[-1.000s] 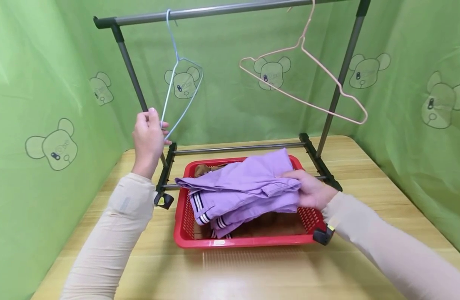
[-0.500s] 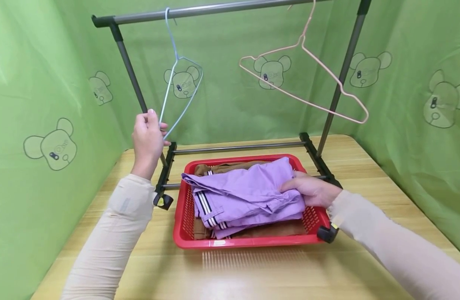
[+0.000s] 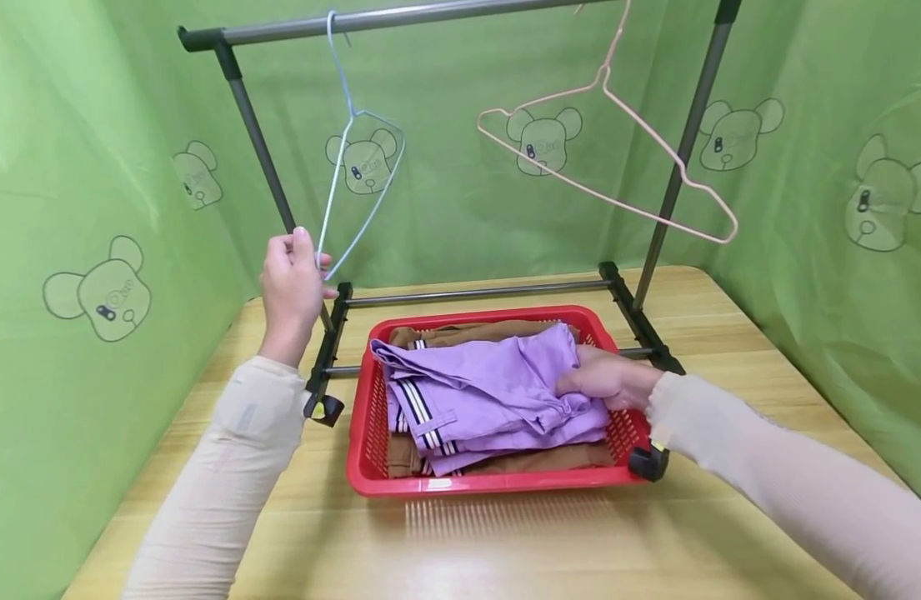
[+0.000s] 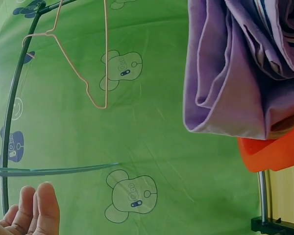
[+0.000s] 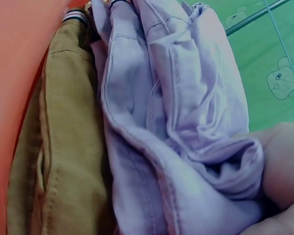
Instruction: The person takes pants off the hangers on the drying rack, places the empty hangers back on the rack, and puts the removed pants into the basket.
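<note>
In the head view my left hand [image 3: 289, 279] pinches the lower corner of a light blue wire hanger [image 3: 351, 111], which hangs by its hook from the rack's top bar. Purple trousers [image 3: 478, 379], folded, with a striped waistband at the left, lie over the red basket [image 3: 498, 482]. My right hand [image 3: 606, 375] grips their right end, thumb on top and fingers hidden behind the cloth. Folded brown trousers [image 3: 520, 459] show beneath them. The right wrist view shows the purple cloth [image 5: 137, 88] bunched at my thumb, beside the brown trousers [image 5: 73, 112].
A pink hanger [image 3: 607, 77] hangs on the right of the rack's grey bar [image 3: 445, 12]. The rack's black feet [image 3: 640, 325] stand on the wooden table [image 3: 768, 433], flanking the basket. Green curtains [image 3: 460, 208] with bear faces enclose the back and sides.
The purple trousers have come down into the basket with my right hand, their waistband end shifting slightly right. More brown cloth shows behind. My left hand stays on the blue hanger, barely moving.
</note>
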A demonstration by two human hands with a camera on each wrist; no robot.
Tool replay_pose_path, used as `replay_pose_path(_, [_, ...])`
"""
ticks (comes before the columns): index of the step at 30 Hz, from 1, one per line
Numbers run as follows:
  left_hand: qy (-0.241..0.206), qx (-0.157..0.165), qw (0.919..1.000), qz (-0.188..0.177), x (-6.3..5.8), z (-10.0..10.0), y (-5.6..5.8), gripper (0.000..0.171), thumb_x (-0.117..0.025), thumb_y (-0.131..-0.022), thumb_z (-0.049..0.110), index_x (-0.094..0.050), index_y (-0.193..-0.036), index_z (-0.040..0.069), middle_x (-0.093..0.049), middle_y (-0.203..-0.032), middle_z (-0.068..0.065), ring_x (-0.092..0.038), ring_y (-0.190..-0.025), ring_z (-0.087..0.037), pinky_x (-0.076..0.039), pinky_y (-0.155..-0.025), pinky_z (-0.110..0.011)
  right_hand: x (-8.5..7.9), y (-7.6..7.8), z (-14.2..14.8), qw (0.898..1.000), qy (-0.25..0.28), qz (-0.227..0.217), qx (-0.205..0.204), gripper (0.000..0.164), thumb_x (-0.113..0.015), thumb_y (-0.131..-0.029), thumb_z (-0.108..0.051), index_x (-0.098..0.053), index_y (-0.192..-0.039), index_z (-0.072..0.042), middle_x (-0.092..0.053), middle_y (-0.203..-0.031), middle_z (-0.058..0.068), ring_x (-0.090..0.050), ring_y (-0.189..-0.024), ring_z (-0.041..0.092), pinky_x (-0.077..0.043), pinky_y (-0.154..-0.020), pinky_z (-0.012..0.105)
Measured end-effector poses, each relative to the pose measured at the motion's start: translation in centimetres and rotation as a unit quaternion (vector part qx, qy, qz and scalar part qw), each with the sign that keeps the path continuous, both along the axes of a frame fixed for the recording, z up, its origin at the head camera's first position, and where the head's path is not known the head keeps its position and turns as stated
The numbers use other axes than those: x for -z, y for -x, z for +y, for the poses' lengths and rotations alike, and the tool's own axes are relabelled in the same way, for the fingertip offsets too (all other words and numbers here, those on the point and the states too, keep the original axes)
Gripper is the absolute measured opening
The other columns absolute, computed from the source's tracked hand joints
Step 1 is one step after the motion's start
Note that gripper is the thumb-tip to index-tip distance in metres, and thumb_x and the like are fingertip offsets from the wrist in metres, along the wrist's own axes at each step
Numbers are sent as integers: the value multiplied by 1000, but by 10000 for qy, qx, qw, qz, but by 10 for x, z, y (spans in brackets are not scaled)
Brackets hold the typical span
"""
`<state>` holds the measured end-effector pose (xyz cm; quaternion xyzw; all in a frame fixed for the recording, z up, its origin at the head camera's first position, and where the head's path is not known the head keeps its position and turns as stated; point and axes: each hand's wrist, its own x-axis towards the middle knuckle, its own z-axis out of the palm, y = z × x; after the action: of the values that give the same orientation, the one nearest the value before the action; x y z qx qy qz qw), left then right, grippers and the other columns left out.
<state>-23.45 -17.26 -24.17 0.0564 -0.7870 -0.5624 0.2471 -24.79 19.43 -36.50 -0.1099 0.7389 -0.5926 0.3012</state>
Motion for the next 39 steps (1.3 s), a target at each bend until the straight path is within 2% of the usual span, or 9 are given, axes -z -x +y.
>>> replay_pose_path(4, [-55,77,9999,-54,4,0,-2,47,-31,-105,42,-45,-125,2,-61,-103,-14,-59,-77,-19,-56,-59,-25,1,-1,-2,9980,-484,408,-17,37,-59,-75,12,-44,-109,8,-51,-94,11,-54,-84,20,-49,-72,27])
replay_pose_path(8, [-19,42,10000,-72,10,-1,-2,46,-31,-105,41,-46,-123,1,-59,-98,-10,-60,-83,-24,-56,-59,-25,0,-1,-4,9933,-915,708,-48,45,-61,-76,11,-41,-116,9,-51,-102,15,-52,-92,24,-46,-80,31])
replay_pose_path(13, [121,-101,9997,-188,18,-4,-2,44,-33,-106,39,-48,-121,0,-61,-98,-10,-59,-84,-23,-55,-63,-26,-3,1,-4,9905,-1062,871,-110,50,-63,-79,9,-38,-122,9,-49,-110,18,-49,-101,28,-43,-88,36])
replay_pose_path(19, [404,-205,9981,-409,29,-5,-4,42,-36,-105,38,-51,-120,1,-64,-104,-14,-58,-88,-21,-48,-72,-30,-7,1,-4,9851,-1182,1245,-98,51,-65,-81,6,-37,-124,8,-48,-114,19,-47,-106,30,-41,-94,42])
replay_pose_path(23, [586,-133,9969,-500,37,-6,-6,37,-44,-104,34,-51,-118,0,-61,-103,-15,-55,-87,-23,-46,-74,-32,-15,-3,-3,9733,-1660,1584,17,55,-68,-84,-2,-36,-128,9,-49,-120,23,-47,-114,35,-39,-101,51])
replay_pose_path(27, [873,-218,9946,-511,45,-7,-11,36,-50,-102,33,-52,-116,-1,-58,-100,-14,-52,-89,-26,-44,-78,-36,-24,-6,-1,9586,-2155,1862,6,64,-68,-88,-11,-30,-133,15,-48,-125,29,-45,-122,42,-35,-104,56])
replay_pose_path(32, [1072,-177,9931,-451,54,-9,-15,38,-53,-100,33,-52,-115,-2,-59,-105,-17,-55,-96,-30,-44,-89,-41,-33,-9,7,9360,-2699,2258,-79,64,-68,-90,-17,-33,-131,17,-53,-117,30,-51,-112,40,-44,-95,53])
replay_pose_path(36, [1179,-155,9924,-329,61,-12,-20,35,-57,-98,28,-51,-113,-2,-61,-106,-18,-58,-95,-32,-46,-88,-42,-38,-10,15,9244,-2805,2582,-92,59,-69,-89,-16,-39,-130,15,-60,-113,30,-58,-109,41,-49,-89,51])
replay_pose_path(39, [1238,-189,9918,-240,66,-14,-25,32,-59,-96,25,-51,-112,-2,-62,-104,-19,-59,-92,-32,-47,-86,-41,-40,-10,22,9215,-2779,2715,31,58,-70,-89,-15,-41,-130,13,-64,-112,27,-60,-108,40,-51,-87,50])
